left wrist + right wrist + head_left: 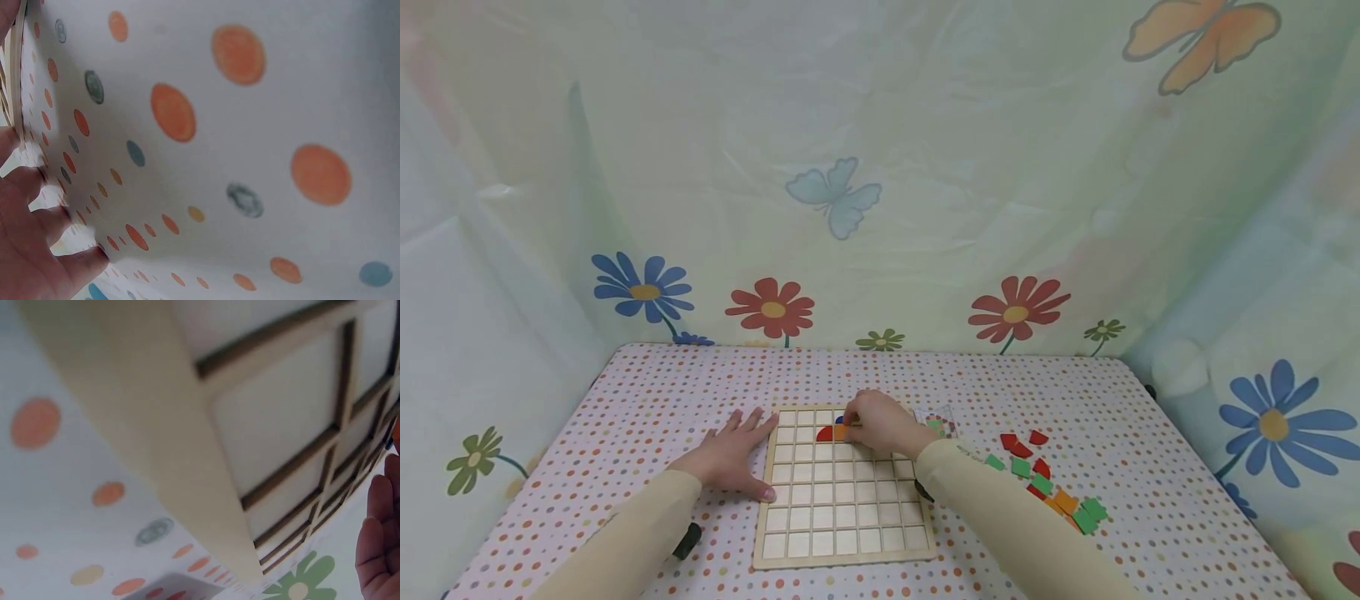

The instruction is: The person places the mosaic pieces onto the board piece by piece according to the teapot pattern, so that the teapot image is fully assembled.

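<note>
A square wooden grid board (823, 493) lies on the table in the head view. Toward its far edge sit a red rounded piece (825, 434), an orange piece (840, 432) and a blue piece (839, 420). My right hand (880, 421) reaches over the board, fingers bent, fingertips right at the blue and orange pieces; I cannot tell whether they pinch one. In the right wrist view its fingers (375, 537) show at the right edge. My left hand (733, 454) rests with spread fingers beside the board's left edge, thumb and forefinger at the frame.
Loose red pieces (1019, 448), green pieces (1086, 517) and orange pieces (1064, 502) lie scattered right of the board. A printed pattern card (942, 419) lies beyond my right wrist. Dotted cloth (700, 375) covers the table, and a flowered curtain (925, 250) hangs behind.
</note>
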{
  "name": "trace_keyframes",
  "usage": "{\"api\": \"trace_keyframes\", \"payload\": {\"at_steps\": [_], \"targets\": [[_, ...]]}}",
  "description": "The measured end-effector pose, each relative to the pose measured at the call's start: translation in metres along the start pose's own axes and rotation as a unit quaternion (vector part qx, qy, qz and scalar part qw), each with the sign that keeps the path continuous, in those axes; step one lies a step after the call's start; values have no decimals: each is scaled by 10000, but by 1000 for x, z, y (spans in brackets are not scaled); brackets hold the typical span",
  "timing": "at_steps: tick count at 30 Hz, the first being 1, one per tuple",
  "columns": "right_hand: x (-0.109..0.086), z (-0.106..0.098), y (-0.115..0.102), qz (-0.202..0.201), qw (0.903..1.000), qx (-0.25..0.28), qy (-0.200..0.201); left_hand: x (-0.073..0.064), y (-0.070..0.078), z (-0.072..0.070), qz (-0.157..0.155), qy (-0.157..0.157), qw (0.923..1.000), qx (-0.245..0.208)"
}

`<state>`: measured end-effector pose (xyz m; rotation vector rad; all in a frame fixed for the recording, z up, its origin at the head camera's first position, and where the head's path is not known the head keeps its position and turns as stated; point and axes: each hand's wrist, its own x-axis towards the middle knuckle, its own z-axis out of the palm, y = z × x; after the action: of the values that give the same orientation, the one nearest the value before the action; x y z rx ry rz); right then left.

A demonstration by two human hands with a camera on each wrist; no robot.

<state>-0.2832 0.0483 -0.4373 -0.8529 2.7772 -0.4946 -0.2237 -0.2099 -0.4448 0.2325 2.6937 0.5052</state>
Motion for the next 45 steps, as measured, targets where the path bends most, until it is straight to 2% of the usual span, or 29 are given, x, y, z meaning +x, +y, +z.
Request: {"api": "trace_keyframes", "payload": {"at_steps": [12,18,25,30,34,39,45], "targets": [[-2,1,-6,6,9984,-426,360,-3,4,-4,54,5,10000,9],[-3,5,-6,130,9987,-350,357,-2,3,-3,92,-7,10000,9],[-4,5,-4,-48,9990,-301,321,-1,2,0,32,3,10000,-81],[-8,-2,-6,-28,9998,48,178,-1,1,2,27,5,10000,-58],[-17,-16,-4,-5,9987,435,255,-1,0,2,40,-6,10000,-13],[-34,-43,15,301,9971,546,434,-1,0,1,39,4,10000,13],[-71,-72,67,511,9955,430,673,-3,1,0,57,13,10000,-4]]}}
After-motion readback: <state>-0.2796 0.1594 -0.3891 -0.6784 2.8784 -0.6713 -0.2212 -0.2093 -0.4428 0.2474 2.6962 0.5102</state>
